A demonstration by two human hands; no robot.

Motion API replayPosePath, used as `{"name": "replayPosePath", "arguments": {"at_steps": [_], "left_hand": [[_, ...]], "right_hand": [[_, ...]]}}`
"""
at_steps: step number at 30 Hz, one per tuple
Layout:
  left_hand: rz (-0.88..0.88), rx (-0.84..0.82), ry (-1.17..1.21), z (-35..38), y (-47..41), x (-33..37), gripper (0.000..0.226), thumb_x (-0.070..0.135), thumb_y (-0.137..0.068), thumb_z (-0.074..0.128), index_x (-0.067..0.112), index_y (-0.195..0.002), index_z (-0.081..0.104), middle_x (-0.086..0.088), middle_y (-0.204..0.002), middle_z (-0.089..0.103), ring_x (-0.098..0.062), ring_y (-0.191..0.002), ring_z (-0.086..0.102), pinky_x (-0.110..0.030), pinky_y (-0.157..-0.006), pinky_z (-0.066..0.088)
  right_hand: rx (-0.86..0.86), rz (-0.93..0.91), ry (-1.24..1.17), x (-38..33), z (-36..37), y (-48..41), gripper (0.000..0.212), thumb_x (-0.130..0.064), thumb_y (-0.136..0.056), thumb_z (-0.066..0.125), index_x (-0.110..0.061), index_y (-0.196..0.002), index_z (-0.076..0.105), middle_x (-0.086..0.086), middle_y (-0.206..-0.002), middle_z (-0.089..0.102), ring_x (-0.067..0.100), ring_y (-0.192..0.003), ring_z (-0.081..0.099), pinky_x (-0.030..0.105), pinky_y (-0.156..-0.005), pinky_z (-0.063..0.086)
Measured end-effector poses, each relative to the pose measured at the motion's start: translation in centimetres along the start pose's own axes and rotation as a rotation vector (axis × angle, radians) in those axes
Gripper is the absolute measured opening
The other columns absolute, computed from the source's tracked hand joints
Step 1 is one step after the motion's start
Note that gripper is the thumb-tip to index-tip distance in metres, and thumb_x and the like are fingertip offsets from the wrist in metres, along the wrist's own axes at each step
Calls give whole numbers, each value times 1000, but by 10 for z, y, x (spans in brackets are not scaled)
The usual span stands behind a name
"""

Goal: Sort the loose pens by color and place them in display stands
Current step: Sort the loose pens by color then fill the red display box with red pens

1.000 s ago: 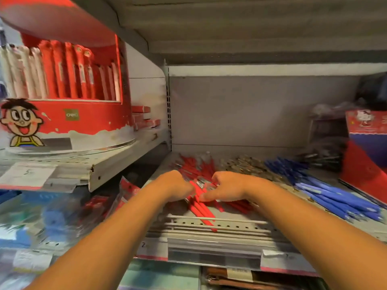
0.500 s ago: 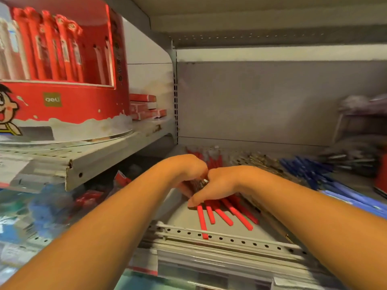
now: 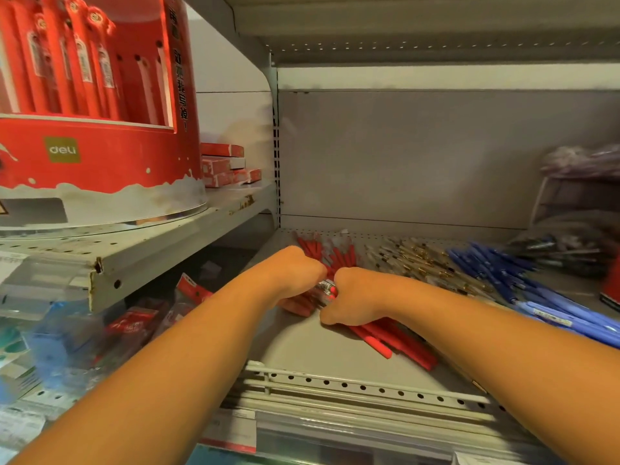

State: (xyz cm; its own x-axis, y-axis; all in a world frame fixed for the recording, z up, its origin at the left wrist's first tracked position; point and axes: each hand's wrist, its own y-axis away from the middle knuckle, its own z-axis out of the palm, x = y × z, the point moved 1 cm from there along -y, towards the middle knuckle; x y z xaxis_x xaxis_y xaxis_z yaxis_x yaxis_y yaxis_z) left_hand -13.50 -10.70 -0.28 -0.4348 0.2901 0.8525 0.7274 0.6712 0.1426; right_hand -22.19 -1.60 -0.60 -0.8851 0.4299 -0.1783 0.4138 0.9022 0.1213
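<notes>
Both grips are clamped now! Left hand (image 3: 295,273) and right hand (image 3: 355,297) sit knuckle to knuckle, curled round one bundle of red pens (image 3: 396,344); a second ago they were still slightly apart, raking. Pen ends trail from under the right hand along the shelf (image 3: 318,350). Gold-tipped pens (image 3: 419,260) and blue pens (image 3: 503,273) wait alongside. The reds look gathered, and the red display stand (image 3: 100,156) is likely next.
</notes>
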Motion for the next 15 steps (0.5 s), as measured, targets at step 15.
{"name": "replayPosePath", "arguments": {"at_steps": [15], "left_hand": [[98, 52, -195, -23, -12, -11, 30, 4, -82, 57, -12, -106, 65, -28, -100, 69, -29, -81, 61, -45, -79, 55]], "right_hand": [[14, 45, -172, -34, -4, -24, 28, -32, -90, 59, -12, -71, 58, 3, -60, 57, 19, -52, 52, 25, -49, 40]]}}
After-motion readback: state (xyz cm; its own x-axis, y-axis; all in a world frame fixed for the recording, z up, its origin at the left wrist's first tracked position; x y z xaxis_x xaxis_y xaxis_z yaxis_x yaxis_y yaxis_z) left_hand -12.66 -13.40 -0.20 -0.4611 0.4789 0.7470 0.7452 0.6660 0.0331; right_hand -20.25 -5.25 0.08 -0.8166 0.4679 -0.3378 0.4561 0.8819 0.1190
